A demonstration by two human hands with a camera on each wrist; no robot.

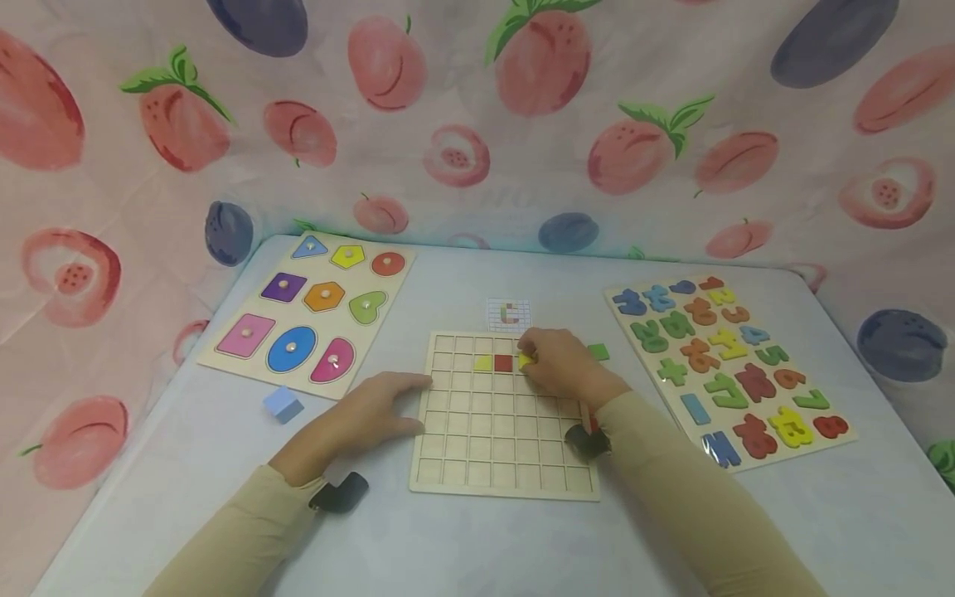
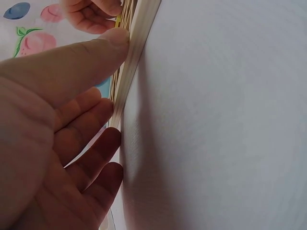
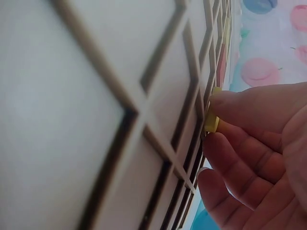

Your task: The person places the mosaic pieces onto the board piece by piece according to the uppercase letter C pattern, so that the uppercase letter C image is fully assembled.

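Note:
A wooden grid board [image 1: 477, 474] lies flat in the middle of the table. My right hand [image 1: 561, 365] pinches a yellow tile [image 3: 211, 120] between thumb and fingers at one of the upper cells. To the left of that tile, a red tile [image 1: 503, 363] and a light yellow tile [image 1: 483, 362] sit in cells of the same row. At the board's left edge rests my left hand [image 1: 366, 421], fingers spread and fairly straight; its thumb [image 2: 103, 50] touches the wooden rim in the left wrist view. Part of the board is hidden under my right hand and sleeve.
Behind the board lies a small pattern card [image 1: 509, 313]. A green tile [image 1: 599, 352] is right of my right hand. A shape puzzle [image 1: 279, 332] with knobs and a blue block [image 1: 283, 404] are on the left, a number puzzle [image 1: 734, 373] on the right.

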